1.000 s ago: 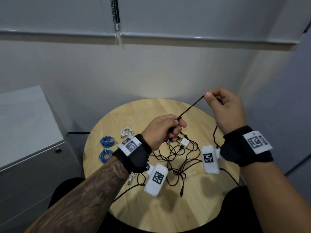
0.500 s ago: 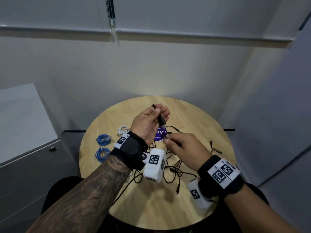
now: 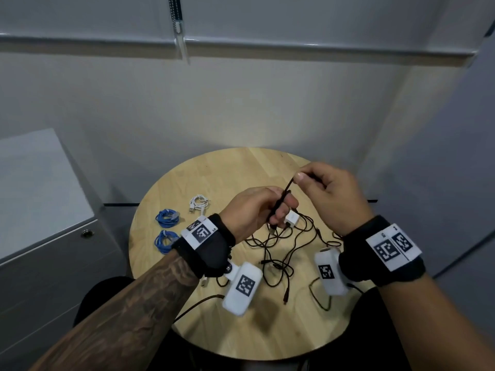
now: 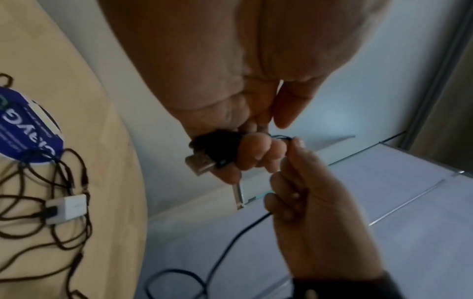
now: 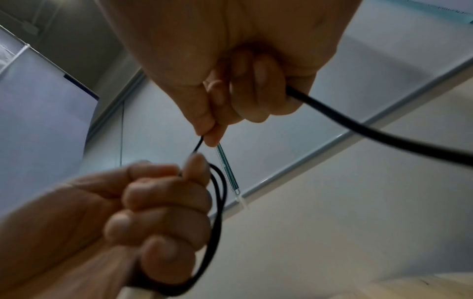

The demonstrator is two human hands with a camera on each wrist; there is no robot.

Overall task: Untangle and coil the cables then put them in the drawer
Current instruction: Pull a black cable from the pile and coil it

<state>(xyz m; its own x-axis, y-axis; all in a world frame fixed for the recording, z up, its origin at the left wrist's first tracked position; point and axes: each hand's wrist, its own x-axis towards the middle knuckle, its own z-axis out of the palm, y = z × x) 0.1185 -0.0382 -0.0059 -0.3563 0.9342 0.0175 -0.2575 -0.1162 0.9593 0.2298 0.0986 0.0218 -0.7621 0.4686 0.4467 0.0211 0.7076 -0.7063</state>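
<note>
Right hand (image 3: 330,199) risen again since half second ago, away from left hand (image 3: 254,210), drawing black cable (image 3: 285,192) taut between them. Left fingers curled round started loops and USB plug (image 4: 200,164); right thumb and finger pinch strand. Coiling step in hand. Rest of cable tangled on round table (image 3: 214,170). Next: lay another loop into left fist, feeding slack slowly.

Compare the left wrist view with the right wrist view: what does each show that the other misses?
Only the left wrist view shows the metal USB plug in the left hand, plus the white charger and blue sticker on the table. Only the right wrist view shows loops already gathered in that hand. Both show the right hand pinching the black cable.
</note>
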